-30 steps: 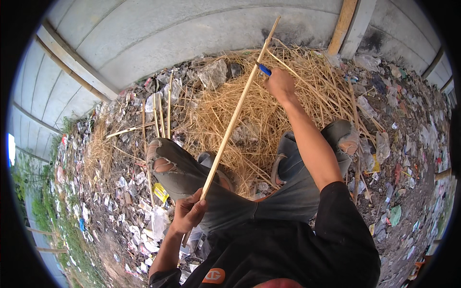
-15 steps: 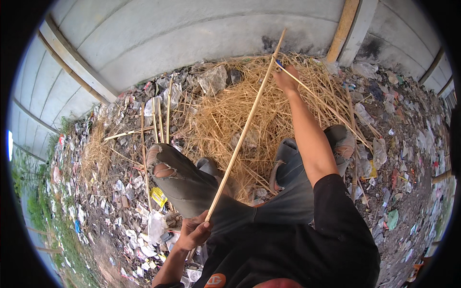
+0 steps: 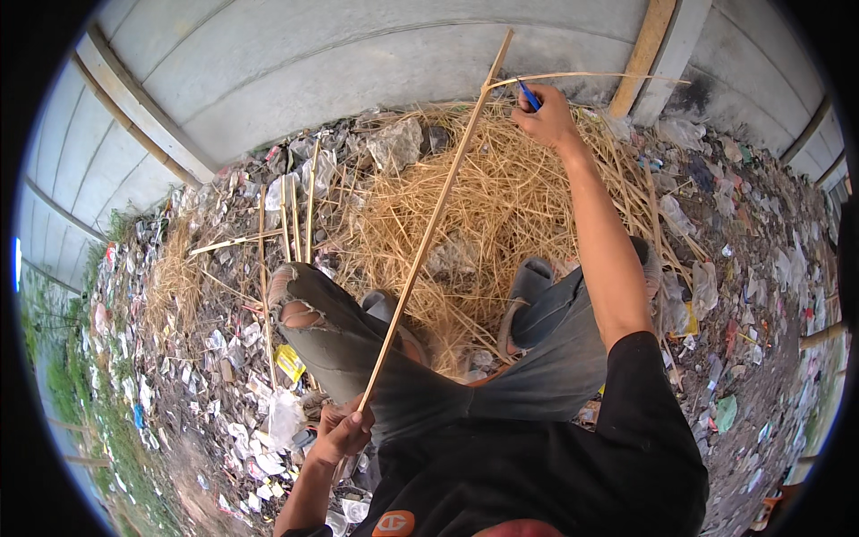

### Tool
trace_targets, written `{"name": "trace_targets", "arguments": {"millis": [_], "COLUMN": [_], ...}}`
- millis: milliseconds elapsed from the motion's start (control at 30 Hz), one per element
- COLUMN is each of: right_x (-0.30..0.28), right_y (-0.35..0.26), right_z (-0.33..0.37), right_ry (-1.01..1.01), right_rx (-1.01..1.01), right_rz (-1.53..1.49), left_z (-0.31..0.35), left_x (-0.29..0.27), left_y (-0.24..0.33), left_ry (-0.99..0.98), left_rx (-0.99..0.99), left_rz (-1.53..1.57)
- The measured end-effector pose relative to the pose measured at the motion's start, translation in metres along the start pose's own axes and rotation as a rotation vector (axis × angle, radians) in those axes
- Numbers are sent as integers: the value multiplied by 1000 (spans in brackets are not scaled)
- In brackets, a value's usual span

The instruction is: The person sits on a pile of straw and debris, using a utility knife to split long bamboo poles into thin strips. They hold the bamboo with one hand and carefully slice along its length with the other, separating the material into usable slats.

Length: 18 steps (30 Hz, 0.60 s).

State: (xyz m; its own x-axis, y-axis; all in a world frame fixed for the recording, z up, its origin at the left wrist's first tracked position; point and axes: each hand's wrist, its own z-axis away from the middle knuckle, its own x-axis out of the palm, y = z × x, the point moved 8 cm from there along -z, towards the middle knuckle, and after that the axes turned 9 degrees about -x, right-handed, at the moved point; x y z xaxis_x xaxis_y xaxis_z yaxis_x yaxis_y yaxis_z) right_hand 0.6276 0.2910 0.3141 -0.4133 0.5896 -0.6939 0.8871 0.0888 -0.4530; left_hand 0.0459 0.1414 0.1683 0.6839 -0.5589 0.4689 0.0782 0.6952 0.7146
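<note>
A long, pale bamboo strip (image 3: 440, 204) runs slantwise from my lap to the wall. My left hand (image 3: 342, 431) is closed round its near part beside my knee, with the end tail passing below the fist. Out at the far end, my right hand (image 3: 548, 120) grips a small blue-handled knife (image 3: 530, 96); its blade barely shows against the strip. From that spot a thin shaving (image 3: 595, 74) peels off the strip and sticks out to the right, still joined to it.
Between my sandalled feet lies a heap of straw-coloured shavings (image 3: 483, 192). Several cut strips (image 3: 296, 219) stand left of my knee. Scattered litter (image 3: 224, 385) covers the ground. A grey panel wall (image 3: 385, 63) with a wooden post (image 3: 642, 58) rises beyond.
My right hand with the knife has moved slightly up and right. The shaving has swung from pointing down-right to sticking out level. The strip and my left hand have shifted a little left.
</note>
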Motion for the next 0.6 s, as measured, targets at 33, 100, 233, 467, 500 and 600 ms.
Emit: {"name": "trace_targets", "arguments": {"millis": [33,100,233,467,500,600], "right_x": [-1,-6,-11,-14,-15,-24], "right_y": [-2,-6,-30,-5,-1,14], "right_z": [-2,-5,-5,4,6,12], "right_ry": [12,40,153,115,114,51], "right_rx": [38,119,-217,-308,-224,84], "right_rz": [-19,-52,234,109,3,-388], "left_z": [0,-2,-1,-1,1,3], "left_x": [1,2,8,11,11,13], "left_y": [-1,-2,3,7,8,10], "left_ry": [-5,3,12,13,16,-2], "left_rx": [5,13,21,-3,1,15], "left_rz": [7,-6,-94,-159,-158,-147]}}
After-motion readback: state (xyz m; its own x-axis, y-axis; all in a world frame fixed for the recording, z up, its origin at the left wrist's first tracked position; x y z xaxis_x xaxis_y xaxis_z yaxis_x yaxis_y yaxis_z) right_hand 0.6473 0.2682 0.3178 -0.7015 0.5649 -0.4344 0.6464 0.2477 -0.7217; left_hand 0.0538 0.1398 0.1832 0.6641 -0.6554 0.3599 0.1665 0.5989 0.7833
